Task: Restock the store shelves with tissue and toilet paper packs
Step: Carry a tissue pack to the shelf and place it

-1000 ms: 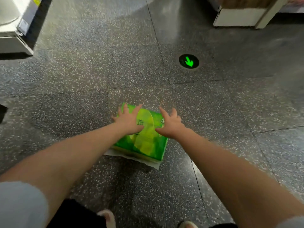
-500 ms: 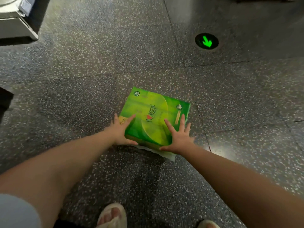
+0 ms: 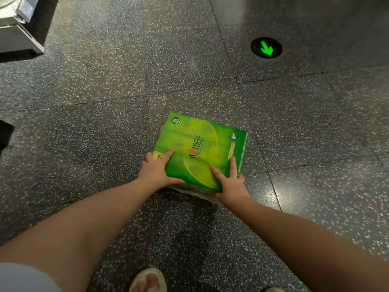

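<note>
A sandalled foot (image 3: 148, 280) stands on the dark speckled terrazzo floor (image 3: 94, 144). Just ahead, the left hand (image 3: 156, 170) and right hand (image 3: 230, 184) clasp the near corners of a flat, glossy green tissue pack (image 3: 202, 150), fingers on top, thumbs curled at the near edge; white wrapper shows underneath. Its red-and-dark lettering isn't legible. Bare floor surrounds it. Farther right glows a round green arrow marker (image 3: 266, 48); far left sits a white fixture base (image 3: 19, 36).

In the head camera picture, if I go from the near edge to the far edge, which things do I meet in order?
Pale sandal on a foot → right hand gripping the pack's near edge → green plastic-wrapped tissue pack → round black floor marker with a glowing green arrow on the dark speckled floor.
</note>
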